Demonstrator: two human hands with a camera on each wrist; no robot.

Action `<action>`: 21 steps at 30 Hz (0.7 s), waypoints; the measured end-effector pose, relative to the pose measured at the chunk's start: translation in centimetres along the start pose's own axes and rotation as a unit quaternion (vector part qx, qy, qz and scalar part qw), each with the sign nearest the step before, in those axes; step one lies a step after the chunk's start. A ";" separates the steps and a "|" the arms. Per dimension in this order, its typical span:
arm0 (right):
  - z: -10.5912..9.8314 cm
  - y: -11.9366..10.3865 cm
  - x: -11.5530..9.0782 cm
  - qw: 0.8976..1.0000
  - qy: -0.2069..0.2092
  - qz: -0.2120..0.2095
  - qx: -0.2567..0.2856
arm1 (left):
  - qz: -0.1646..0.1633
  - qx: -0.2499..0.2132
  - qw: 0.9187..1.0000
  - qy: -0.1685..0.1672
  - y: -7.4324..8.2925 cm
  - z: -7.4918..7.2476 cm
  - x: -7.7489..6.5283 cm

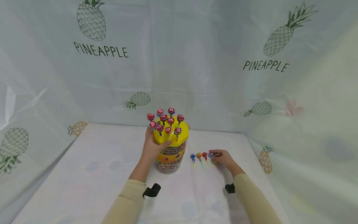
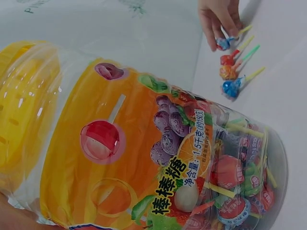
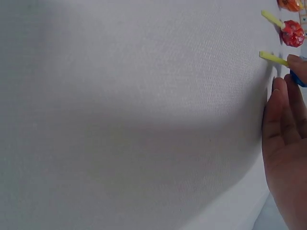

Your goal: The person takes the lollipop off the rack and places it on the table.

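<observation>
My left hand (image 1: 151,148) grips the upper side of a clear candy jar (image 2: 105,143), its thumb lying just under the yellow lid (image 1: 183,132). Several lollipops in red and purple wrappers (image 1: 170,121) stand upright in the lid. More wrapped lollipops (image 2: 230,172) show through the jar's clear bottom part. To the right of the jar, my right hand (image 1: 222,158) pinches a blue-wrapped lollipop (image 2: 223,44) with a yellow stick (image 3: 272,58) at the right end of a short row. Its thumb and fingers partly hide the candy head.
Left of the held one lie a red lollipop (image 1: 205,154), an orange lollipop (image 1: 199,155) with a green stick and a blue lollipop (image 1: 193,156). A white cloth (image 1: 112,174) covers the table. Pineapple-print sheeting (image 1: 179,62) hangs behind and at the sides.
</observation>
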State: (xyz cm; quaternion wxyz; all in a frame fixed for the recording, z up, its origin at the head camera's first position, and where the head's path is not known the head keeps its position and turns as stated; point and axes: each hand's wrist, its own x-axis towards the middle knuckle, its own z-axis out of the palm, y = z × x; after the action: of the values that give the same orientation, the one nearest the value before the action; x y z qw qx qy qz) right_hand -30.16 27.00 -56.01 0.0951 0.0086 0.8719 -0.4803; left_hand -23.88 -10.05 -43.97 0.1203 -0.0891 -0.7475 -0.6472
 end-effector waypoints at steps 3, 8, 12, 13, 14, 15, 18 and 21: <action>0.1 0.1 0.3 1.000 -0.005 0.007 -0.020 | 0.004 0.002 1.000 0.000 -0.1 0.0 0.0; 0.1 0.1 0.5 0.999 -0.010 0.018 -0.038 | 0.003 0.002 1.000 0.002 -0.2 0.0 0.0; 0.2 0.0 0.6 0.999 -0.014 0.019 -0.047 | 0.000 0.003 1.000 0.002 -0.1 0.1 -0.1; 0.2 0.1 0.6 0.998 -0.015 0.018 -0.052 | 0.000 0.004 1.000 0.002 -0.1 0.1 -0.1; 0.2 0.1 0.7 0.998 -0.014 0.018 -0.055 | 0.000 0.005 1.000 0.002 -0.1 0.1 -0.1; 0.2 0.1 0.7 0.998 -0.014 0.018 -0.058 | 0.000 0.006 1.000 0.003 -0.1 0.1 -0.1; 0.3 0.2 0.8 0.998 -0.013 0.015 -0.066 | -0.002 0.011 1.000 0.003 0.1 0.1 -0.1; 0.4 0.4 0.9 0.998 -0.011 0.013 -0.066 | -0.006 0.015 1.000 0.004 0.2 0.1 -0.1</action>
State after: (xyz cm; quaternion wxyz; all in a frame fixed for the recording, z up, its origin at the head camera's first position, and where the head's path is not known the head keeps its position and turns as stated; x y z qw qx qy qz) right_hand -30.99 26.78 -56.69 0.1115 0.0085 0.9005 -0.4202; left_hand -23.69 -9.90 -43.87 0.1211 -0.0800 -0.7571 -0.6370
